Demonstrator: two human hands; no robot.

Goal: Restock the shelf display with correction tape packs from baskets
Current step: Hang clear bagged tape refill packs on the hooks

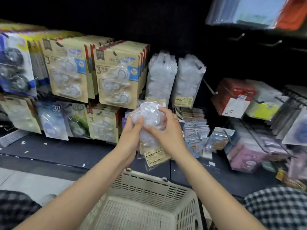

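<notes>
Head camera view, looking down at two bare forearms reaching toward a shop shelf. At the centre of the frame both hands grip a clear plastic correction tape pack (150,130) with a beige label at its bottom. Left hand (131,130) curls round the pack's left side, thumb pressed on its front. Right hand (163,128) curls over the top right, a ring on one finger. Just above hang two rows of matching clear packs (176,78). Below, at the bottom centre, sits a beige slotted basket (149,200).
</notes>
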